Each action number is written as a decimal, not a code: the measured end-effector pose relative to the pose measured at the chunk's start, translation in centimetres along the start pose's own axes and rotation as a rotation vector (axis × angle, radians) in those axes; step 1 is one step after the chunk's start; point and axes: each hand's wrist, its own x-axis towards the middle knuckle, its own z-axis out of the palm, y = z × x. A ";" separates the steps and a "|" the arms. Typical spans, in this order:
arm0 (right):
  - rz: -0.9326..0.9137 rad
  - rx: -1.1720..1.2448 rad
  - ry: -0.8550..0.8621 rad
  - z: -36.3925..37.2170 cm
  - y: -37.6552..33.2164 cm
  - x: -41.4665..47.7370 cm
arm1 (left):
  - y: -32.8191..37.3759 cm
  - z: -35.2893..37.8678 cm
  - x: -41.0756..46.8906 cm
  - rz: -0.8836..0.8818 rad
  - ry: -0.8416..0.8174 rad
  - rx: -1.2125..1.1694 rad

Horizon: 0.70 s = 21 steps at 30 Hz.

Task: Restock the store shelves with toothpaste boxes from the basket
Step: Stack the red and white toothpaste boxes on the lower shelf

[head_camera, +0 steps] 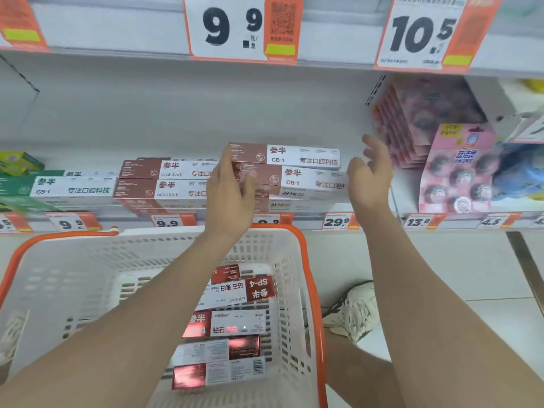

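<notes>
On the shelf (309,222) lies a stack of brown-and-white toothpaste boxes. My left hand (229,195) grips the left end of the stack, thumb over the second box (306,179). The top box (294,156) lies slightly askew on it. My right hand (372,175) is at the stack's right end, fingers relaxed and spread, holding nothing. More brown boxes (164,181) and green boxes (59,187) are stacked to the left. Below, the white basket with an orange rim (306,260) holds several red-and-white toothpaste boxes (229,328).
Pink packaged goods (459,169) stand right of the stack on the same shelf. Price tags (337,222) line the shelf edge, and large price signs (241,28) hang from the shelf above. A white shoe (353,310) is on the floor beside the basket.
</notes>
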 end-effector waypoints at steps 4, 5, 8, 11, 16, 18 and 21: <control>0.244 0.084 -0.092 0.4 0.6 -0.9 | 0.4 0.0 -0.3 0.017 0.038 -0.011; 0.279 0.145 -0.117 0.4 0.6 -1.1 | 0.6 0.0 -0.4 0.021 0.043 -0.013; 0.231 0.212 -0.165 0.2 0.6 -1.4 | 0.6 -0.2 -0.6 0.008 0.073 -0.012; 0.195 0.204 -0.251 0.0 0.7 -2.1 | -0.1 -0.1 -0.8 -0.021 0.110 -0.004; 0.103 0.198 -0.332 0.0 0.6 -2.7 | -0.3 -0.6 -1.3 0.001 0.111 -0.029; 0.085 0.196 -0.334 0.0 0.7 -2.8 | -0.6 -0.7 -1.5 0.012 0.097 -0.025; 0.054 0.171 -0.321 -0.2 1.0 -3.0 | -0.8 -0.7 -1.8 0.032 0.102 0.013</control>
